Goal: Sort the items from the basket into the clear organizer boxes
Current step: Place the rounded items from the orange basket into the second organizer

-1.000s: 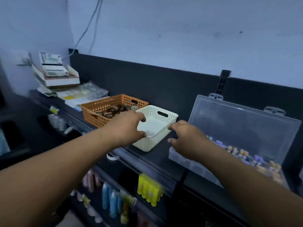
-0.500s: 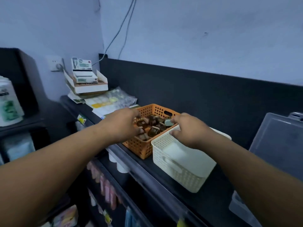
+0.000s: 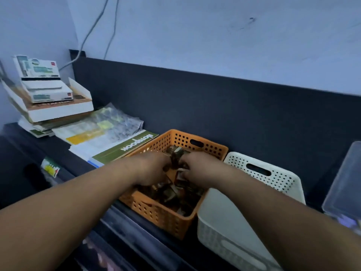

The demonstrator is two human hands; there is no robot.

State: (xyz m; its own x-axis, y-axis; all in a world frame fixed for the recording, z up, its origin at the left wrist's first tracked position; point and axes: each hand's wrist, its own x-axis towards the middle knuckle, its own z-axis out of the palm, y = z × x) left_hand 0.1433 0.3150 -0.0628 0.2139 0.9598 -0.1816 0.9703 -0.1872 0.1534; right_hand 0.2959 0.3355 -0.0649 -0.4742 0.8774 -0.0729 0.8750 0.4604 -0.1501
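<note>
Both hands moved off the white basket (image 3: 283,178) and organizer (image 3: 343,182) side in the last second and are now down inside the orange basket (image 3: 156,214), left hand (image 3: 150,170) and right hand (image 3: 199,170) close together, fingers curled into the small dark items (image 3: 170,194); too blurred, cannot tell if either actually grips one. Judged: pick step just starting, nothing headed to the organizer yet. The basket sits at the shelf (image 3: 48,145) front edge, touching the white basket on its right; the organizer is at the far right, lid up. Green booklet (image 3: 125,148) left of the basket has upside-down white lettering, not surely legible; stacked boxes (image 3: 46,89) at the left end, print too small
</note>
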